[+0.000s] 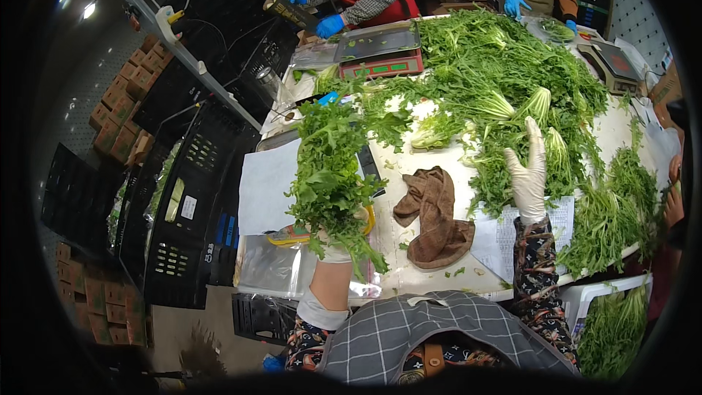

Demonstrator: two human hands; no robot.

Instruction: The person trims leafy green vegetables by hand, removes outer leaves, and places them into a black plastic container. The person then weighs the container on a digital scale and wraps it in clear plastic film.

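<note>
My left hand (pixel 333 248), in a pale glove, grips a bunch of frilly leafy greens (pixel 332 170) that hides most of its fingers. The bunch is held up over the left part of the table, in front of a white sheet (pixel 267 186). My right hand (pixel 527 178), also gloved, holds nothing, with thumb and fingers apart. It is over the near side of a large heap of frisée-like greens (pixel 493 60), just beyond a printed paper sheet (pixel 496 241). Pale root ends (pixel 536 104) of several heads point up close to its fingertips.
A crumpled brown cloth (pixel 430 219) lies between my hands. Clear plastic bags (pixel 274 269) and yellow-handled scissors (pixel 285 236) are at the left. A red scale (pixel 381 63) and another scale (pixel 611 66) stand farther back. Two people in blue gloves (pixel 514 3) work across the table. Black crates (pixel 181 219) line the left.
</note>
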